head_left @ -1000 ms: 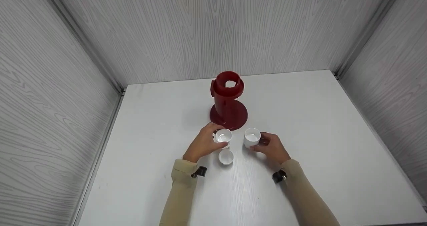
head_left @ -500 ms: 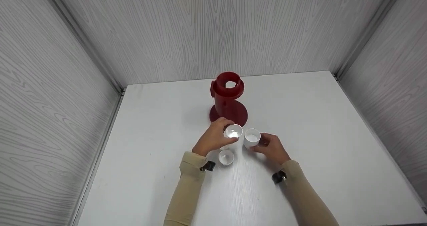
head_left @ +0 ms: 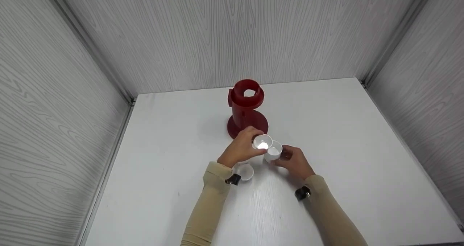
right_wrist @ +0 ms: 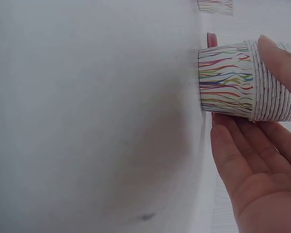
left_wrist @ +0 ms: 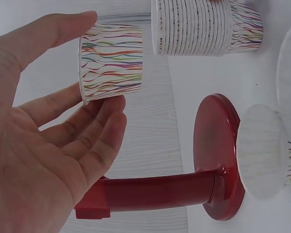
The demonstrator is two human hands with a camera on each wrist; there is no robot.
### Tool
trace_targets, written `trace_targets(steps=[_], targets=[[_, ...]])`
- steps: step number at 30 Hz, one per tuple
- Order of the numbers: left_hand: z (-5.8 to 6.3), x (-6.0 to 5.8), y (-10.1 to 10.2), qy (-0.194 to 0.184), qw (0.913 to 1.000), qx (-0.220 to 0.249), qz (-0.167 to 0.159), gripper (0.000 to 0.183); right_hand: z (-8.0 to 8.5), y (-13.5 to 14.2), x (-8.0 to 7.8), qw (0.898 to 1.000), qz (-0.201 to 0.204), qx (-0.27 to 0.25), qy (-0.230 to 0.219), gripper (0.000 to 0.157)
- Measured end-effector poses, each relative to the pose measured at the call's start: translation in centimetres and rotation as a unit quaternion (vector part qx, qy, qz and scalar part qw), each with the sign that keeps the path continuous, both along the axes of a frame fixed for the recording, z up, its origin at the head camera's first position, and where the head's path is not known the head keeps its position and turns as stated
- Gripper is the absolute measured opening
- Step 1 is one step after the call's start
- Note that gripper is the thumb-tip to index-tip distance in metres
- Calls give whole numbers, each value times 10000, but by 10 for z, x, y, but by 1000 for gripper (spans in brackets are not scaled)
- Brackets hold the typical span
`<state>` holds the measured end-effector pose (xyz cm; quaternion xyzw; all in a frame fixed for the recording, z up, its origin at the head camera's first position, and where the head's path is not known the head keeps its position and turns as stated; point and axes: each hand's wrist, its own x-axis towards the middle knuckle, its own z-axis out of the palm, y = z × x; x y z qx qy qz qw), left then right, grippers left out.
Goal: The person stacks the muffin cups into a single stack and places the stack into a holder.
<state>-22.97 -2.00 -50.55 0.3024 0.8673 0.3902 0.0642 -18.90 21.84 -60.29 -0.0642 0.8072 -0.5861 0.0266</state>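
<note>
The left hand (head_left: pixel 238 151) pinches one paper cup (left_wrist: pixel 114 63) with wavy colored lines, up near the top of a tall cup stack (left_wrist: pixel 191 29). The right hand (head_left: pixel 295 163) holds that stack upright on the white table (head_left: pixel 174 140). Behind is a red stand (head_left: pixel 238 116). Other cups (head_left: pixel 245 172) sit closer, partly hidden, so counting them is hard.

Both hands (head_left: pixel 240 150) (head_left: pixel 295 162) grip, thumbs (left_wrist: pixel 58 30) opposite fingers (left_wrist: pixel 104 145), with forearms (head_left: pixel 208 215) (head_left: pixel 331 211) angled inward.
</note>
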Motion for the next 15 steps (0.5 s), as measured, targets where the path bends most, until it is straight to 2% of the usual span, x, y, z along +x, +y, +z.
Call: trace_targets(steps=[1, 7, 8, 15], targets=[[0, 0, 2, 29, 10000, -6, -24, 54, 4, -1, 1, 10000, 13, -25, -13, 55], [-1, 0, 10, -5, 9999, 57, -88, 55, 1, 0, 1, 10000, -18, -13, 2, 54], [-2, 0, 11, -19, 10000, 42, -78, 56, -3, 1, -1, 10000, -32, -25, 7, 55], [-3, 1, 18, -92, 9999, -125, 0, 57, -2, 0, -1, 9999, -56, -72, -64, 56]])
